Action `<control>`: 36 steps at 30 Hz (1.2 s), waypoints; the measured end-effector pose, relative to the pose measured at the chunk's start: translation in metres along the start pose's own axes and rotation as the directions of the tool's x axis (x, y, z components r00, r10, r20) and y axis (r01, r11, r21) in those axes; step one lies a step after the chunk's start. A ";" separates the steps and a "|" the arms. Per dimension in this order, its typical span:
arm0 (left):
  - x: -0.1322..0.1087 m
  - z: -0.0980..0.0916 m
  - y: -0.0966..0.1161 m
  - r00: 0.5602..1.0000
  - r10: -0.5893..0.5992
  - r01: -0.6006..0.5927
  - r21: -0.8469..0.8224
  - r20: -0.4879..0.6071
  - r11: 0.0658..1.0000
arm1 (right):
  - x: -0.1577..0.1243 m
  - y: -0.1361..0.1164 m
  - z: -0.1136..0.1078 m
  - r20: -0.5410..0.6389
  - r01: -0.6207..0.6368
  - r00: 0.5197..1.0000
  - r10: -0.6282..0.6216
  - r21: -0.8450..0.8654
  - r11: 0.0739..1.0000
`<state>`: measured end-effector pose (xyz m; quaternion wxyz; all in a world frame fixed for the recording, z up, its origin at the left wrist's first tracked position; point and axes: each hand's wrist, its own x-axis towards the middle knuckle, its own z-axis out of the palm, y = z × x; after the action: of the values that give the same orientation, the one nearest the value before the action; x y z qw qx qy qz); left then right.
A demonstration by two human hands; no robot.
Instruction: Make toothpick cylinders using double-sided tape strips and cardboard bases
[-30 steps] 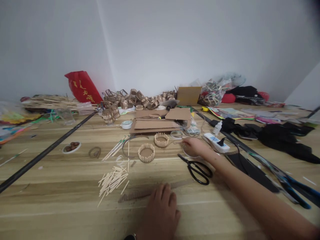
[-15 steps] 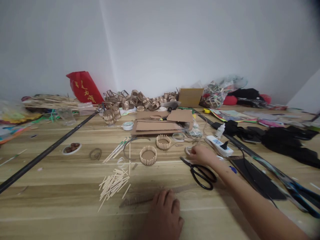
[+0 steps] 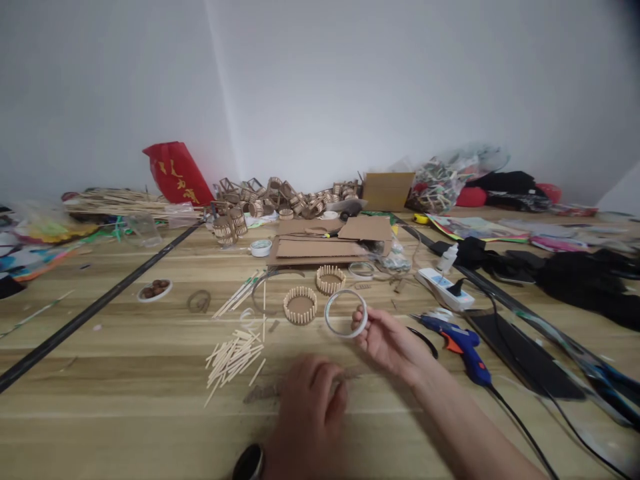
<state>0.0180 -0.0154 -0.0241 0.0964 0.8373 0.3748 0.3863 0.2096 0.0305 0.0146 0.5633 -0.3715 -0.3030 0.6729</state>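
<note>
My right hand (image 3: 383, 340) pinches a thin white ring, like a nearly used-up tape roll (image 3: 328, 321), held upright above the table. My left hand (image 3: 313, 400), slightly blurred, rests over a brown strip (image 3: 261, 393) at the near side; thumb and index finger are apart and the other fingers are partly hidden. A dark watch (image 3: 249, 461) is on that wrist. Beyond the tape roll stand two round cardboard pieces edged with short sticks, a nearer one (image 3: 300, 308) and a farther one (image 3: 331, 280). A black scissor handle (image 3: 426, 340) shows partly behind my right wrist.
Short sticks (image 3: 233, 360) lie in a pile at left. A blue glue gun (image 3: 463, 343) with its cord lies at right, near a white power strip (image 3: 447, 289) and glue bottle (image 3: 447, 259). Cardboard sheets (image 3: 320, 249) and a heap of stick-edged pieces (image 3: 280, 197) are farther back.
My right hand has lifted the tape roll from the table and brought it left and nearer. My left hand has shifted slightly left with its fingers more bent. The glue gun has come into view.
</note>
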 end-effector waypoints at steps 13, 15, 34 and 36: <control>0.009 -0.003 -0.016 0.999 -0.023 0.020 -0.104 -0.025 0.994 | -0.008 0.033 0.005 0.154 -0.238 0.967 0.202 0.270 0.933; 0.010 -0.005 -0.015 0.995 -0.085 0.072 -0.188 -0.058 0.979 | -0.006 0.032 0.005 0.048 -0.114 0.993 0.108 0.140 0.984; 0.022 0.003 -0.025 0.751 -0.588 0.555 -0.769 0.300 0.317 | -0.016 0.033 0.011 0.218 0.154 0.967 -0.131 -0.093 0.984; 0.022 0.004 -0.025 0.736 -0.587 0.567 -0.780 0.337 0.264 | -0.016 0.031 0.011 0.230 0.114 0.967 -0.109 -0.006 0.993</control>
<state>0.0165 0.0184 -0.0253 0.6199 0.4787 0.4153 0.4628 0.1847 0.0088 -0.0028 0.5579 -0.2789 -0.3929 0.6757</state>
